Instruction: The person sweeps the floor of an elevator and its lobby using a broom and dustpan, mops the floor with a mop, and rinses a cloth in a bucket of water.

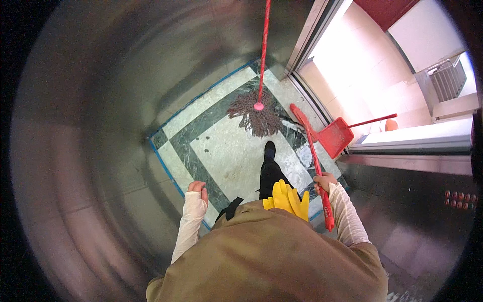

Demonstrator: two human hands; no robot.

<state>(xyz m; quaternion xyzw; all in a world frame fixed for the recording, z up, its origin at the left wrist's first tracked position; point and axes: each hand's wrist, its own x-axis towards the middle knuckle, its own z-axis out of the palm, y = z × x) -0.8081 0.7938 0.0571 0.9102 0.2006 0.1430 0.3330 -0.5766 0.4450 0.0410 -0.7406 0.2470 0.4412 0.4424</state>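
Observation:
My right hand (325, 181) grips the red handle of a broom (314, 151). The broom's red bristles reach the floor by the door track, close to a red dustpan (336, 136) whose handle points out through the doorway. At my left side, my left hand (197, 187) hangs with loosely bent fingers and holds nothing visible. A mop (259, 107) with brown strands spread on the floor stands ahead of my foot, its red pole running up out of the picture. Yellow rubber gloves (287, 200) hang at my waist.
Metal walls (124, 113) enclose this elevator car, with a button panel (460, 200) on the right. The doorway's metal track (311, 96) borders a bright tiled corridor (354, 71). Dark spots (206, 150) mark the white and dark-green stone floor (226, 158).

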